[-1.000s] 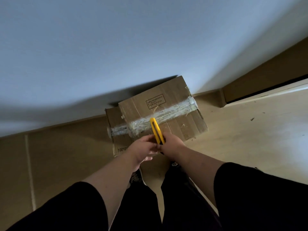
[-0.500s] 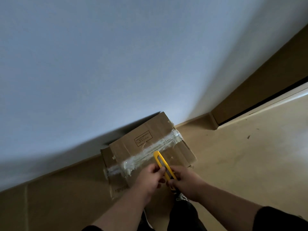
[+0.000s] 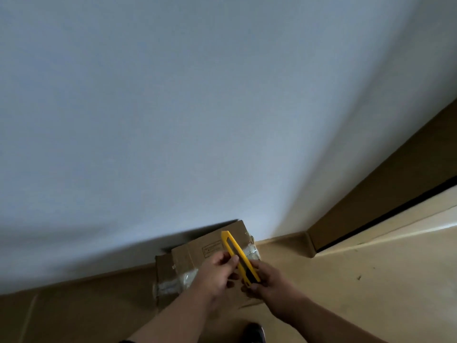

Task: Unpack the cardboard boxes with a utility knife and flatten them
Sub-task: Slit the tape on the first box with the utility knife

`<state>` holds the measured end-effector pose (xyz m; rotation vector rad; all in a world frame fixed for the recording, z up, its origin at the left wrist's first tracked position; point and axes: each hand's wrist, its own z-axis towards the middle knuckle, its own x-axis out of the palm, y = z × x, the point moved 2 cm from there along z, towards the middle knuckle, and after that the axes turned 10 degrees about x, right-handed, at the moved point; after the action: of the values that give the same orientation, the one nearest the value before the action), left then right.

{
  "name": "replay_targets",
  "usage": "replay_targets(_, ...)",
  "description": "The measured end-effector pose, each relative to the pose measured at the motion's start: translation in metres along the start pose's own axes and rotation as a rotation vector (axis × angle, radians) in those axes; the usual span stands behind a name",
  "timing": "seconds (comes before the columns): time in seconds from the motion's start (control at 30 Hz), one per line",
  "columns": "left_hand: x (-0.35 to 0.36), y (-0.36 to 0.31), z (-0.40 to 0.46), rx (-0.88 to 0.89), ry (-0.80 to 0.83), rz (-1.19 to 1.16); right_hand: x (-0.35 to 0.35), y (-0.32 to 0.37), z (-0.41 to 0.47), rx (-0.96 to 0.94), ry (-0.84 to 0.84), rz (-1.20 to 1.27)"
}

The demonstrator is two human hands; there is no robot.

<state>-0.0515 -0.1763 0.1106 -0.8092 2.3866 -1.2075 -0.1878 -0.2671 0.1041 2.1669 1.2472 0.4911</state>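
Observation:
A brown cardboard box (image 3: 188,256) sealed with a strip of clear tape (image 3: 175,283) sits on the floor against the white wall. Both hands are raised above the box and share a yellow utility knife (image 3: 238,256). My right hand (image 3: 267,280) grips the knife's lower handle. My left hand (image 3: 217,273) pinches the knife's middle with thumb and fingers. The knife's tip points up and away toward the wall. The hands hide the box's near right part.
The white wall (image 3: 197,107) fills most of the view. A wooden baseboard (image 3: 74,285) runs along the floor. A brown door and its frame (image 3: 371,211) stand at the right. Light wooden floor (image 3: 371,280) lies to the right of the box.
The view tilted upward, so box and hands dropped lower in frame. The knife rose off the box top and now points further up, with both hands still on it.

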Motion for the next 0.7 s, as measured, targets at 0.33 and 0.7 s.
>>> replay_targets(0.33, -0.036, -0.088, -0.064, 0.207, -0.06, 0.021, 0.026, 0.089, -0.074, -0.135, -0.076, -0.129)
replay_targets(0.7, -0.049, -0.075, -0.088, 0.195, 0.113, -0.032, 0.039, 0.085, -0.095, -0.118, 0.069, -0.2)
